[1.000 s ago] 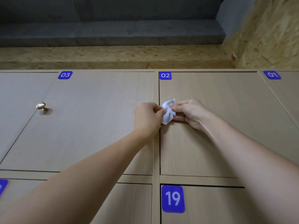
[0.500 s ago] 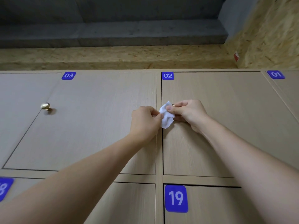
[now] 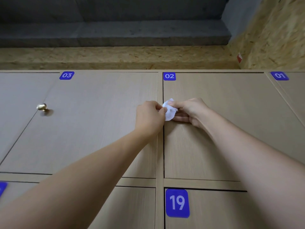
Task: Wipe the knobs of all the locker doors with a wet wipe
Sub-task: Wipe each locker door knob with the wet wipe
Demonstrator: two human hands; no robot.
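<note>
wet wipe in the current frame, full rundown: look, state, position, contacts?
The wet wipe is a small white, thin, soft-looking sheet, crumpled into a bunched wad rather than spread flat. It sits at the left edge of the door of locker 02, about halfway up the door. The left hand pinches its left side, and the right hand holds it from the right with fingers curled round it. Any knob under it is hidden.

Matt wood-grain locker doors (image 3: pixel 214 129), polished metal knob (image 3: pixel 42 106)

Above the doors: rough chipboard panel (image 3: pixel 115 57); soft crumpled white wipe (image 3: pixel 170 111); glossy blue labels (image 3: pixel 177 203).
</note>
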